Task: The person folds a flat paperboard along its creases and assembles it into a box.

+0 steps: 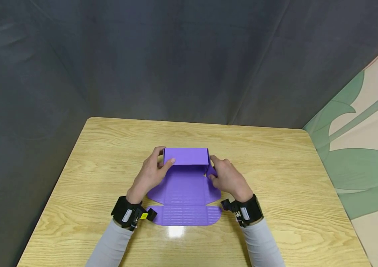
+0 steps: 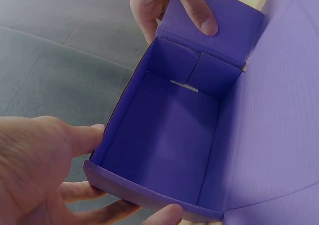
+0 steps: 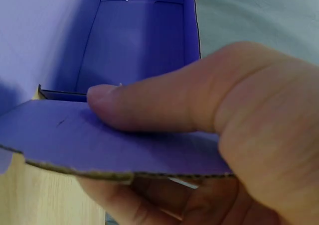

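A purple cardboard box (image 1: 186, 156), partly folded, stands on its side at the middle of the table. Its long lid panel (image 1: 185, 191) stretches towards the person, with rounded flaps at the sides. My left hand (image 1: 149, 173) grips the box's left end, thumb on the near side and fingers around the end wall. On the right, my right hand (image 1: 230, 178) pinches an end flap (image 3: 60, 130) that is folded outward, its thumb on the inner face and its fingers beneath. The inside of the box (image 2: 164, 130) shows only bare purple walls.
The box rests on a light wooden table (image 1: 102, 155). A dark curtain (image 1: 182, 66) hangs behind the table, and a patterned cloth (image 1: 365, 159) hangs to the right. Black wrist cameras (image 1: 130, 213) sit near the lid's front corners.
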Demonstrator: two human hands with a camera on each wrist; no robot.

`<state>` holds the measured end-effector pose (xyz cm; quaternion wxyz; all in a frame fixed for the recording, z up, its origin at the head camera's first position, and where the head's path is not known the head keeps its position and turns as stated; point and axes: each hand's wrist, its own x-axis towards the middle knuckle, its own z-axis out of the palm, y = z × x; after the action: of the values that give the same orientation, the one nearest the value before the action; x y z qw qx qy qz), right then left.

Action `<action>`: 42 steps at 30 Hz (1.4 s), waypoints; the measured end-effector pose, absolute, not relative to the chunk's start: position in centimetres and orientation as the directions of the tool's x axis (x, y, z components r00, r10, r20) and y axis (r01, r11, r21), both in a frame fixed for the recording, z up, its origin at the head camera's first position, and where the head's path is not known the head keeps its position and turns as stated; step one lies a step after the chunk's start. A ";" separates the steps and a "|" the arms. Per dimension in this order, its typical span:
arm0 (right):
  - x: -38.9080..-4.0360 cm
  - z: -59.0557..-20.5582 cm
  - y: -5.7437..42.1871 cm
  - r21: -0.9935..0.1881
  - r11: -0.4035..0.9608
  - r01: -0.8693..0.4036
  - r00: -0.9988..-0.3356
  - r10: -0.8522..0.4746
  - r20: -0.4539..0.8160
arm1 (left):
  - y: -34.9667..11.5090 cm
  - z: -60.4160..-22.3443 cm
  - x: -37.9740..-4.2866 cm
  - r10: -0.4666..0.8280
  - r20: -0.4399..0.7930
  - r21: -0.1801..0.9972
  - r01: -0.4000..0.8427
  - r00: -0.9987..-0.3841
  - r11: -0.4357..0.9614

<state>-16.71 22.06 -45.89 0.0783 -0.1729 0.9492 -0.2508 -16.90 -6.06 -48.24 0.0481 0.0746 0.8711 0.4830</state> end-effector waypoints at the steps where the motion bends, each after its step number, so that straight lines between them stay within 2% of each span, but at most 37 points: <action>1: -16.7 -45.9 22.0 -0.503 0.815 -0.286 -0.928 -0.367 -0.067 | -6.1 -48.2 -16.9 0.176 -0.008 0.848 0.086 -0.984 0.524; 14: -16.5 -45.8 21.5 -0.503 0.814 -0.291 -0.921 -0.381 -0.085 | -6.1 -48.2 -16.9 0.167 -0.027 0.849 0.066 -0.986 0.524; 24: -17.2 -45.6 22.4 -0.716 0.689 -0.110 -0.913 -0.355 -0.202 | -6.0 -48.0 -17.2 0.165 -0.024 0.848 0.067 -0.986 0.526; 30: -17.8 -46.0 23.0 -0.803 0.578 -0.143 -0.897 -0.418 -0.141 | -6.1 -48.0 -17.3 0.168 -0.021 0.852 0.071 -0.986 0.519; 36: -17.9 -46.4 24.4 -0.817 0.538 -0.208 -0.832 -0.536 -0.141 | -6.2 -48.0 -17.2 0.175 -0.021 0.853 0.074 -0.984 0.516; 42: -17.8 -46.5 25.6 -0.922 0.352 -0.159 -0.749 -0.651 -0.120 | -6.3 -48.1 -17.0 0.175 -0.028 0.853 0.067 -0.984 0.517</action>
<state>-17.84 25.58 -46.48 0.2427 -0.2578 0.7857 -0.5073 -17.05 -6.30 -48.12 0.0551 0.0696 0.8692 0.4865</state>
